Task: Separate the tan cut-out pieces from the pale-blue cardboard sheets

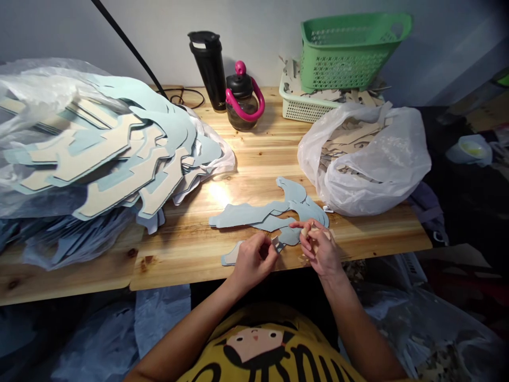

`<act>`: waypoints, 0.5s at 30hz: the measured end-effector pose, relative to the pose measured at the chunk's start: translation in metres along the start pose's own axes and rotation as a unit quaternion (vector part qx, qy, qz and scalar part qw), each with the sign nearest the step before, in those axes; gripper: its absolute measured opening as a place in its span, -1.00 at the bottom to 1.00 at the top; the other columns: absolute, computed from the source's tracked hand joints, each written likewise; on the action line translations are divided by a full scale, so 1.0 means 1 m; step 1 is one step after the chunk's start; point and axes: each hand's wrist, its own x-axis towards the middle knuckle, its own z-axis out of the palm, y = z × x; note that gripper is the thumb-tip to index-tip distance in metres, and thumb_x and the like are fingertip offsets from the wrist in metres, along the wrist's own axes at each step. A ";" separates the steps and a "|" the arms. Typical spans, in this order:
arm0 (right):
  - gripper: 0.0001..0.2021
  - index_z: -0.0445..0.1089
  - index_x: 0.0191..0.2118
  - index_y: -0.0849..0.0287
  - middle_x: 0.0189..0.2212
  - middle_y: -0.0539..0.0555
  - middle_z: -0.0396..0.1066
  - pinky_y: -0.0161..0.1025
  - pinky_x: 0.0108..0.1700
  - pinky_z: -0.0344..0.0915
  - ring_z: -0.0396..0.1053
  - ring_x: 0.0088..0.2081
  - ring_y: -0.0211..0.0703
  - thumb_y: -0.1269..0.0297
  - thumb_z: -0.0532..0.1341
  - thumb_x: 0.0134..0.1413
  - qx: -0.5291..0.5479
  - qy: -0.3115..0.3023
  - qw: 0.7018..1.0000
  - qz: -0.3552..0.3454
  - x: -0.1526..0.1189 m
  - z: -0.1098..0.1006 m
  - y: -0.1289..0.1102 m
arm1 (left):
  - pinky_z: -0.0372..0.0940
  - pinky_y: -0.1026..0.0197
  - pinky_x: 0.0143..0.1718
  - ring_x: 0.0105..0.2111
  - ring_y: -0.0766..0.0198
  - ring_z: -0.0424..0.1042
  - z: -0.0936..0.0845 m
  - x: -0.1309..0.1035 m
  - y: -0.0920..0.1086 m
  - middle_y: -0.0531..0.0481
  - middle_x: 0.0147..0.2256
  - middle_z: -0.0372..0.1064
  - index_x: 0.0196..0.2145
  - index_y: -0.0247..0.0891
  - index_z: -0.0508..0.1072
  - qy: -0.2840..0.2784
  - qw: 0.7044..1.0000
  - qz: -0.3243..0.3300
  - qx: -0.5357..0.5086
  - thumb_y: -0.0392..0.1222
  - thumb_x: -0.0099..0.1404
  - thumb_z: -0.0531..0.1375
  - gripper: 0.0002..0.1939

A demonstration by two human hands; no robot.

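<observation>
Near the table's front edge my left hand [256,255] pinches a small pale piece [275,242] between thumb and fingers. To its right my right hand [319,247] has its fingers curled around a small cream-coloured bit [305,232], with the index finger extended. Several flat light-blue cut shapes [254,214] lie overlapping just beyond both hands. A beige-faced blue piece [231,255] lies flat beside my left hand, which partly hides it.
A plastic bag of many blue-and-beige pieces [113,154] fills the left. A black tumbler [209,71] and a pink-handled bottle [243,103] stand at the back. Rightward are a green basket [342,63], a white basket [298,107] and a bag of scraps [369,183].
</observation>
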 end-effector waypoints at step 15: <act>-0.69 0.21 -0.36 0.22 -0.54 -0.07 0.21 -0.49 -0.62 -0.01 0.03 -0.60 -0.46 0.13 0.31 -0.01 -0.145 0.048 0.985 -0.078 -0.002 -0.018 0.008 | 0.39 0.25 -0.17 -0.16 0.27 0.46 0.007 0.001 -0.007 -0.12 -0.12 0.44 -0.10 -0.28 0.46 -0.035 0.991 0.117 0.051 -0.29 0.37 0.10 -0.80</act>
